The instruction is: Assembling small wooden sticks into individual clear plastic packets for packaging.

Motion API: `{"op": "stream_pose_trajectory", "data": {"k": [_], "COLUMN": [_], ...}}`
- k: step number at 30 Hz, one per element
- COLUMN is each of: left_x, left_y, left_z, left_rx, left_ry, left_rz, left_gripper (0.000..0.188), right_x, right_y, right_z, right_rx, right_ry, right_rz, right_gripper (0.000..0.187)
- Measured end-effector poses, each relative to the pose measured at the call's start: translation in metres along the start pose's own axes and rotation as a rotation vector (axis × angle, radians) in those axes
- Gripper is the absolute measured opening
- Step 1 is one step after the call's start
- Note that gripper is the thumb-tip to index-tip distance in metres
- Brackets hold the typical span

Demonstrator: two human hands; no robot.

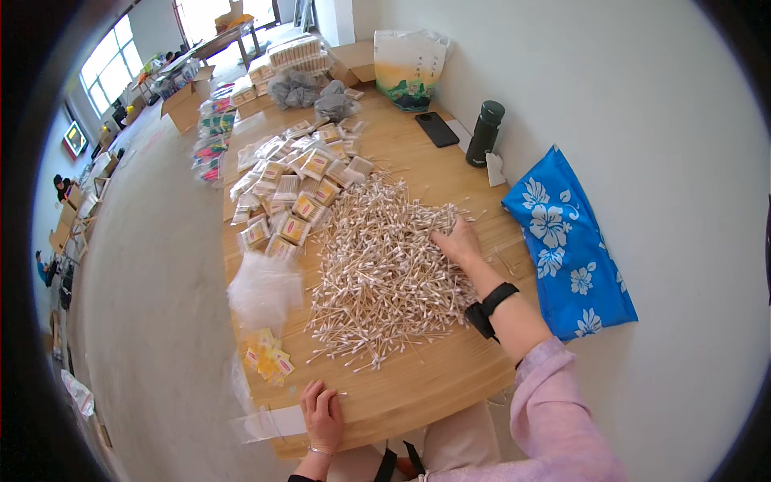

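A broad heap of loose cotton swabs (385, 265) covers the middle of the wooden table. My right hand (459, 243) reaches into its right side, fingers curled round some swabs; the fingertips are partly hidden among them. Near the table's front edge rests my left hand (323, 416), its fingers bent, with one cotton swab (343, 394) poking out beside the fingertips. A white strip (281, 422) lies beside that hand. Just beyond are small yellow printed cards (269, 357) and a stack of clear plastic bags (263, 291). Filled swab packets (301, 193) are piled behind the heap's left side.
Along the wall stand a dark green bottle (485, 135), a black phone (436, 128) and a printed bag (409, 71). A blue flowered cushion (566, 249) leans at the right. Grey bags (295, 88) and stacked packs (297, 55) occupy the far end. Other people are far left.
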State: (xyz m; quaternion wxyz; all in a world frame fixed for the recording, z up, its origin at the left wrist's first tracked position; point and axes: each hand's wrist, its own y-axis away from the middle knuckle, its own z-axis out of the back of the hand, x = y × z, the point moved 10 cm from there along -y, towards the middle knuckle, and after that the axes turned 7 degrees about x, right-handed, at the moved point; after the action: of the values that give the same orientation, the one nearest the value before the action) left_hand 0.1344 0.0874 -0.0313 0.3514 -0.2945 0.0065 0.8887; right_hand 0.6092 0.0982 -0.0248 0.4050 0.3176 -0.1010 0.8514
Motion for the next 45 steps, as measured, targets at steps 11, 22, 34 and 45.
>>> {"op": "stream_pose_trajectory", "data": {"k": [11, 22, 34, 45], "left_x": [-0.006, 0.002, -0.004, -0.008], "left_y": [0.003, 0.008, 0.003, 0.000], "left_z": [0.005, 0.008, 0.005, 0.005], "left_rx": [-0.042, -0.074, -0.075, -0.069], "left_ry": [0.029, 0.020, 0.012, 0.045], "left_rz": [-0.006, -0.019, -0.021, 0.002], "left_gripper": [0.012, 0.012, 0.013, 0.012], "right_x": [0.176, 0.174, 0.144, -0.001], "right_y": [0.069, 0.188, 0.179, 0.103], "right_z": [-0.044, -0.082, -0.084, 0.018], "right_rx": [-0.264, -0.018, -0.106, -0.424], "right_ry": [0.168, 0.367, 0.127, 0.224], "right_rz": [0.556, 0.632, 0.679, 0.260], "right_gripper": [0.019, 0.075, 0.045, 0.041]}}
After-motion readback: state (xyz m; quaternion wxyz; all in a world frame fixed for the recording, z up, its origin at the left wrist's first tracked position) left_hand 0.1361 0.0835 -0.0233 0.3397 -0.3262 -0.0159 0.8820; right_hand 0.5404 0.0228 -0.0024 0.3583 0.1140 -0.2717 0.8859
